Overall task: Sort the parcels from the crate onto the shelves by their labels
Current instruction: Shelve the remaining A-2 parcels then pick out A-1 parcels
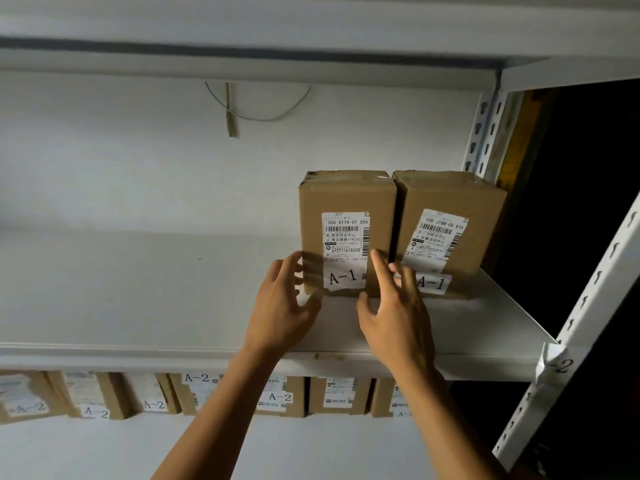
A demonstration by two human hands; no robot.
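Two brown cardboard parcels stand side by side on the upper white shelf (485, 327), both with "A-1" labels. The left parcel (346, 202) is directly in front of me; the right parcel (450, 209) stands against it near the shelf post. My left hand (282, 306) hovers at the left parcel's lower left corner, fingers spread and relaxed. Just in front of its lower right edge is my right hand (394, 306), fingers straight, covering part of the right parcel's label. Neither hand grips anything.
The shelf below holds a row of several parcels (277, 396) labelled "A-2". A white slotted upright post (585, 299) stands at the right, with darkness beyond. A loose cable (256, 112) hangs on the wall behind. The upper shelf stretches left of the parcels.
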